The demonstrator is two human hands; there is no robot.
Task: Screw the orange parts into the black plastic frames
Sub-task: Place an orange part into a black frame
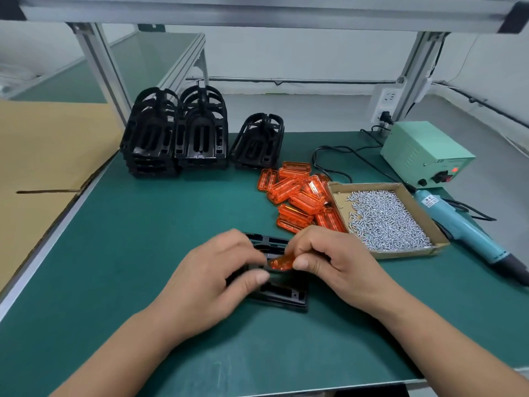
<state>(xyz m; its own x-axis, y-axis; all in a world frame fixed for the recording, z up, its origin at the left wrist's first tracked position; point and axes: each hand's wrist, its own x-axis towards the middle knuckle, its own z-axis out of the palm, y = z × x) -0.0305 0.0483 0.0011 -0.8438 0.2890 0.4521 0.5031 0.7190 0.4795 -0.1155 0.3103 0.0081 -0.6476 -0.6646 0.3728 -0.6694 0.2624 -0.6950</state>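
Head view, sole camera. Station: above and on the near side of the frame [282,299], at the wearer's head. Facing: forward and down, past the frame to the wall [315,53] beyond it. Range: close; left hand [211,282] and right hand [337,262], both at the frame, take the lower centre. Lens: wide, reaching the rail [257,12] above the frame.

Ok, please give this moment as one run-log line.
stage: fitting | left hand: holds black frame | right hand: pinches orange part over frame | screwdriver: idle at right | screws: untouched
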